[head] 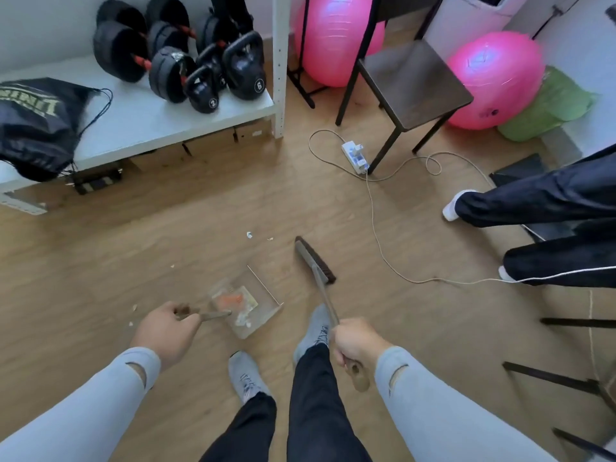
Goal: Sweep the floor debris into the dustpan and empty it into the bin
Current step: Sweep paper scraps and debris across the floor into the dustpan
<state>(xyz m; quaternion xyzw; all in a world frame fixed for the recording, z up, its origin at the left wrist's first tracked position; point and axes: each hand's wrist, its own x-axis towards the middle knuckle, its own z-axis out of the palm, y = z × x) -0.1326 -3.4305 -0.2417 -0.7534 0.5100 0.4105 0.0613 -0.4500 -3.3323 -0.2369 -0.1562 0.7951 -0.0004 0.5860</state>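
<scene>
Left hand point(166, 331) grips the dustpan point(248, 305) handle; right hand point(356, 343) grips the brush point(315, 261); blurred contents, perhaps wrappers.

Single view only, from a wide-angle camera worn at head height, facing forward and steeply down. Nearest the lens, at the lower edge, are the wearer's grey-sleeved forearms and dark-trousered legs; the tan wood-grain floor point(140, 248) fills the middle ground; the white metal shelf rack point(140, 125) and pink exercise balls point(493, 78) lie farthest, bowed by lens distortion
</scene>
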